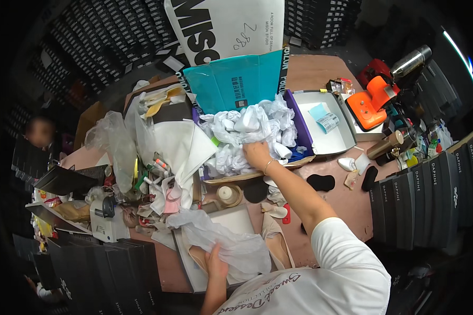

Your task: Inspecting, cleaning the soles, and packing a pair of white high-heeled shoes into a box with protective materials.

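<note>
My right hand [257, 156] reaches into a purple-sided box [297, 118] heaped with crumpled white paper wads [247, 123]. Its fingers curl down onto a paper wad, and their tips are hidden. Low in front of me, my left hand [216, 262] pinches the edge of a translucent white tissue sheet [231, 239]. That sheet spreads over an open grey shoebox [240, 214]. Under the tissue and beside my left hand shows part of a beige shoe [197, 255]. Another beige shoe [277, 245] lies to the right of the shoebox.
Dark shoeboxes stack at right [425, 207] and lower left [102, 273]. An open white-lined box [328, 131] holds a blue-and-white slip. Near it stand an orange tape dispenser [370, 105] and a steel flask [411, 62]. A tape roll [228, 195] and black insoles [320, 182] lie on the table.
</note>
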The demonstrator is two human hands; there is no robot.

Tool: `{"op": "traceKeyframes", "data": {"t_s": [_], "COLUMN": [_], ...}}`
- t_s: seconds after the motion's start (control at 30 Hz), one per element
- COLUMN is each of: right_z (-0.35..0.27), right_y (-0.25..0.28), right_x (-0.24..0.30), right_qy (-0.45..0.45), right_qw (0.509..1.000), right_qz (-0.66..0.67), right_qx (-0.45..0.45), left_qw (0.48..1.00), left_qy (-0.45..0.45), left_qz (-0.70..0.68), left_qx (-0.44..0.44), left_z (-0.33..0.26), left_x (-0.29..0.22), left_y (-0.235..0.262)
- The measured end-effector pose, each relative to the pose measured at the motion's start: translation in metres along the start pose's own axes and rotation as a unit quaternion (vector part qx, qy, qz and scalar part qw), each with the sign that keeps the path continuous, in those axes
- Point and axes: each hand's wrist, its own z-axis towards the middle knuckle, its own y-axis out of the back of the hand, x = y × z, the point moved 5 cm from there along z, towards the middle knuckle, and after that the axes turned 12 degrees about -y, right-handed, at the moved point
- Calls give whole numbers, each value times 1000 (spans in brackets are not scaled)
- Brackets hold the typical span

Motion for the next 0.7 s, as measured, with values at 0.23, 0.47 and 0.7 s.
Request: {"op": "traceKeyframes", "data": {"t_s": [0.23,0.47,0.7], "right_z": [-8,68,-24], "right_y": [77,95,127], "right_x": [-16,-130,-121], "right_qy": [42,-52,-101], "right_qw": [974,961,753], "right_qz": [149,-108,646], "right_qx": [-164,-249,-75], "left_qw": [1000,999,996], "left_qy": [16,1,-84], "left_qz": [-4,26,8], "left_qx": [10,35,16], "left_z": [-3,-11,-13], "left_x": [0,0,-7], "left_y": [3,-3,-1]}}
